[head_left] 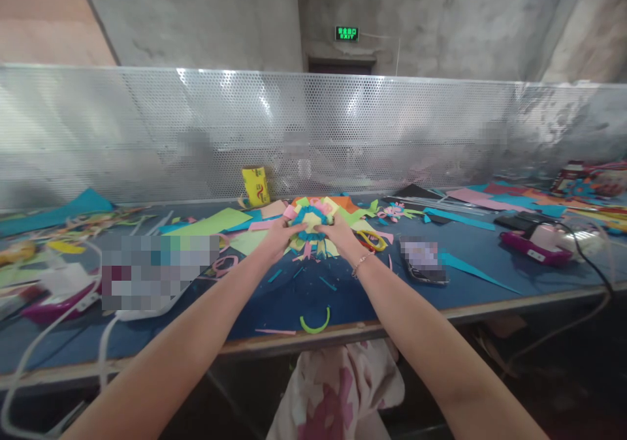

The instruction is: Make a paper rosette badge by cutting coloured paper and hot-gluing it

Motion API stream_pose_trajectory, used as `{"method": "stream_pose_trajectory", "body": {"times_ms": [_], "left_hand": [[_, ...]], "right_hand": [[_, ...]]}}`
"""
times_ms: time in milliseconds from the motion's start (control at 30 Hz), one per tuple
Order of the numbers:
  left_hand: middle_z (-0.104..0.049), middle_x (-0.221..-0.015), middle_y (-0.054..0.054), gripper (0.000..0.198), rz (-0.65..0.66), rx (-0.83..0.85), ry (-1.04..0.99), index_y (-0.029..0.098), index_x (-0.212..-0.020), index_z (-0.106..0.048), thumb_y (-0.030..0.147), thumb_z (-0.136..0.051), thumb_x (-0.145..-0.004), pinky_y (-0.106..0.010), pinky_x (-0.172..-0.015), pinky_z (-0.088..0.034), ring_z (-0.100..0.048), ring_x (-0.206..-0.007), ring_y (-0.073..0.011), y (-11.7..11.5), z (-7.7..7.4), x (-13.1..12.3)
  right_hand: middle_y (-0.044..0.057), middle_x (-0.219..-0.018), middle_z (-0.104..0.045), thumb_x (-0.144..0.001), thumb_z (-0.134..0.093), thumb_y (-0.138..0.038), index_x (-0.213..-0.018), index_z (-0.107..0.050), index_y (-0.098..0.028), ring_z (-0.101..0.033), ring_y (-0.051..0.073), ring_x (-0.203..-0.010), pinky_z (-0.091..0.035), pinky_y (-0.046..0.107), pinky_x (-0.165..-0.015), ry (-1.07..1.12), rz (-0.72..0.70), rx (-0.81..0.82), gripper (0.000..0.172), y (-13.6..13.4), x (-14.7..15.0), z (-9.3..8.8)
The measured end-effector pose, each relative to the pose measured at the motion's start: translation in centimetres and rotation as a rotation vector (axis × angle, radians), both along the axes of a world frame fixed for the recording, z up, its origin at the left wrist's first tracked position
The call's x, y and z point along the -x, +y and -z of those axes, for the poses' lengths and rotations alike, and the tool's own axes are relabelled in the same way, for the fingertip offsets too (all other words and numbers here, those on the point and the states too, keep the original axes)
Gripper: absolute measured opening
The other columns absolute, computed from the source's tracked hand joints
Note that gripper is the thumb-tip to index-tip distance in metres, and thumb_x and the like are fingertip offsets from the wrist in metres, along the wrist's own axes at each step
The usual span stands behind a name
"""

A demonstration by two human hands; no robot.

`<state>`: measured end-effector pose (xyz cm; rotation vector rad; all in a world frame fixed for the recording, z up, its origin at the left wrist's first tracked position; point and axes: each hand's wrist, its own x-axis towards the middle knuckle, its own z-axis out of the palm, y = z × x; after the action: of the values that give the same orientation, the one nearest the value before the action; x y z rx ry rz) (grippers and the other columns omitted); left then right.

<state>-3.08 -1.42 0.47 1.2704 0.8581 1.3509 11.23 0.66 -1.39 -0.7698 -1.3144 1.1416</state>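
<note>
While It Is Being Gripped from Both Sides, a Ruffled Paper Piece (309, 221) Is Being Held over the Blue Tabletop (353, 304)

When the clock is being centred on that piece, a purple socket strip (56, 306) is being crossed by a white cable at half past eight, far out. Nearer in on that bearing, a white-edged device (151, 311) is lying. At nine, green paper (213, 222) is being left flat; at ten, a yellow packet (256, 187) is standing.

By its nine o'clock edge, the piece is being held in the left hand (281, 234), thumb and fingers drawn in narrow. At six, a curled green strip (315, 323) is lying. By its three o'clock edge, the piece is being held in the right hand (339, 234), likewise narrowed. Whether the tabletop is being touched cannot be told.

Between three and four, a phone (422, 260) is resting, well apart.

Judging by the two-sided grip, the ruffles are probably being steadied or shaped; for the next move, light, even pressure seems to be called for, lest the paper be crushed.
</note>
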Motion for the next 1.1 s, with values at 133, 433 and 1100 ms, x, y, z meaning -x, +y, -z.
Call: {"method": "stream_pose_trajectory", "body": {"times_ms": [133,433,1100], "left_hand": [[-0.069,-0.077,-0.007,0.046,-0.015,-0.008,0.048,0.01,-0.089,-0.062,0.019,-0.079,-0.047,-0.026,-0.059,-0.053,-0.065,-0.064,-0.0177,0.28,0.2,0.1],[-0.068,-0.071,-0.005,0.045,-0.027,-0.015,0.033,0.011,-0.092,-0.061,0.015,-0.077,-0.05,-0.025,-0.058,-0.053,-0.064,-0.059,-0.0155,-0.04,0.18,-0.02],[-0.069,-0.076,-0.006,0.041,-0.113,-0.007,0.019,0.01,-0.083,-0.064,0.02,-0.079,-0.046,-0.029,-0.065,-0.054,-0.065,-0.065,-0.0178,0.54,0.75,0.25]], "right_hand": [[-0.002,-0.069,-0.06,-0.054,-0.064,-0.014,-0.093,-0.057,-0.021,-0.057,0.015,-0.071,-0.047,0.029,-0.066,-0.012,0.017,-0.013,0.04,-0.03,0.0,0.03],[-0.003,-0.068,-0.059,-0.052,-0.069,-0.021,-0.089,-0.056,-0.02,-0.056,0.011,-0.063,-0.045,0.024,-0.059,0.034,-0.022,0.121,0.039,-0.7,0.12,-0.54],[-0.002,-0.069,-0.06,-0.055,-0.066,-0.021,-0.089,-0.057,-0.018,-0.052,0.008,-0.057,-0.044,0.023,-0.057,-0.056,-0.022,0.062,0.035,-0.43,0.1,-0.21]]}}
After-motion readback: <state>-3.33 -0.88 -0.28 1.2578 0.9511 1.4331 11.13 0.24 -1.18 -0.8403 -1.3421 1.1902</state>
